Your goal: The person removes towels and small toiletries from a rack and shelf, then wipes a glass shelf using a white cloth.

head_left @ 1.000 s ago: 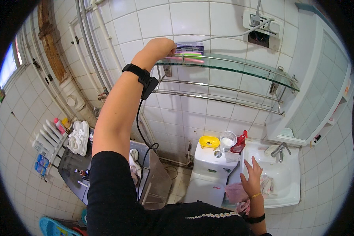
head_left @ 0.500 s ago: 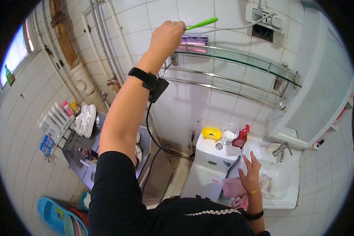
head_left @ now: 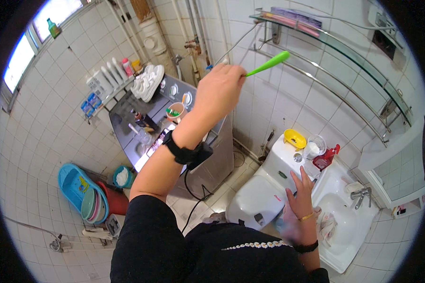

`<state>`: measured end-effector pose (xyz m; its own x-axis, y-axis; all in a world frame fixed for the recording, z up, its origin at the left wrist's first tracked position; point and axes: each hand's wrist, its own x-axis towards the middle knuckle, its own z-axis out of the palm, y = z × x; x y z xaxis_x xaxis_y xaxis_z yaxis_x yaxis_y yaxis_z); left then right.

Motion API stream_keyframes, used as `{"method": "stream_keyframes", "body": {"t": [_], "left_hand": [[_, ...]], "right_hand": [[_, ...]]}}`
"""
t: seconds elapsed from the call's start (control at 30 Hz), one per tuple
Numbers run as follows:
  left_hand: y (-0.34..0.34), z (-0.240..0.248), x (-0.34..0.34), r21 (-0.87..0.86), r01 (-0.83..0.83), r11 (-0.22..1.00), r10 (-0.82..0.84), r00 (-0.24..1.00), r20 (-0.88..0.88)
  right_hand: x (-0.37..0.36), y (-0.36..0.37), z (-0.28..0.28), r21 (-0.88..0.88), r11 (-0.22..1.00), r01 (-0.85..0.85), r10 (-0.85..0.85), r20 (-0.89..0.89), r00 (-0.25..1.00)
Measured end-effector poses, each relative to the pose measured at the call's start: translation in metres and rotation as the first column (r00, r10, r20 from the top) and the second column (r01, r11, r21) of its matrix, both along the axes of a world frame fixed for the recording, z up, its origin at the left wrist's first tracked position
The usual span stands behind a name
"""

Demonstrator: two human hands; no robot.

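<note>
My left hand (head_left: 219, 89) is raised ahead of me, its fingers closed round a slim bright green plastic handle (head_left: 271, 62). The handle's thick end points up and to the right. Its other end is hidden in my fist, so the kind of thing cannot be told. Below my forearm, a pale cup (head_left: 176, 112) with something green in it stands on a grey washing machine (head_left: 148, 101). My right hand (head_left: 302, 195) hovers with fingers spread and nothing in them, between the white toilet (head_left: 252, 200) and the washbasin (head_left: 347, 212). A blurred pink cloth (head_left: 290, 232) shows beside its wrist.
A glass shelf (head_left: 344, 45) with metal rails crosses the wall at upper right. On the toilet tank stand a yellow soap dish (head_left: 294, 138), a clear tub (head_left: 315, 146) and a red bottle (head_left: 326, 158). Blue basins (head_left: 71, 181) lean at lower left. A black cable (head_left: 188, 188) hangs from my left wrist.
My view has swung left and down, showing more of the washing machine and basins. My left hand has come down from beside the glass shelf, still closed on the green handle. My right hand stays spread.
</note>
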<state>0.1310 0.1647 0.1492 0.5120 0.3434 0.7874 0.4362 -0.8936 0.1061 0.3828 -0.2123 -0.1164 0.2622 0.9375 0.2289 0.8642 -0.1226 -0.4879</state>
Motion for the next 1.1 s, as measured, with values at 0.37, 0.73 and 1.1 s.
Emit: {"method": "stream_keyframes", "body": {"t": [0.37, 0.73, 1.1], "left_hand": [[0.071, -0.112, -0.303, -0.404, -0.303, 0.863, 0.395, 0.904, 0.166], [0.152, -0.345, -0.49, -0.523, -0.467, 0.713, 0.391, 0.884, -0.257], [0.171, -0.401, -0.459, -0.436, -0.43, 0.791, 0.224, 0.865, -0.449]], "right_hand": [[-0.152, 0.099, 0.007, -0.047, 0.999, -0.021, 0.024, 0.061, 0.998], [-0.316, 0.186, -0.001, -0.151, 0.989, -0.002, 0.018, 0.1, 0.995], [-0.339, 0.169, 0.018, -0.121, 0.983, 0.137, -0.119, 0.149, 0.982]]}}
